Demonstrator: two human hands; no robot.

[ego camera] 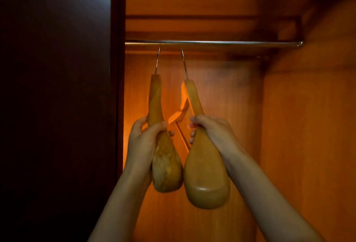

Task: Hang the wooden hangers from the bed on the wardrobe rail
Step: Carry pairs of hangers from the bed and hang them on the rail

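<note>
Head view: open wardrobe (289,126), orange wood inside, dim warm light, dark door (55,87) on the left. Metal rail (212,43) runs across near the top. Two wooden hangers seen end-on, hooks up at the rail. Left hand (143,141) closed around the left hanger (165,164), which has a chipped, worn end. Right hand (212,132) closed around the right hanger (204,174). The hangers' broad lower ends touch side by side.
</note>
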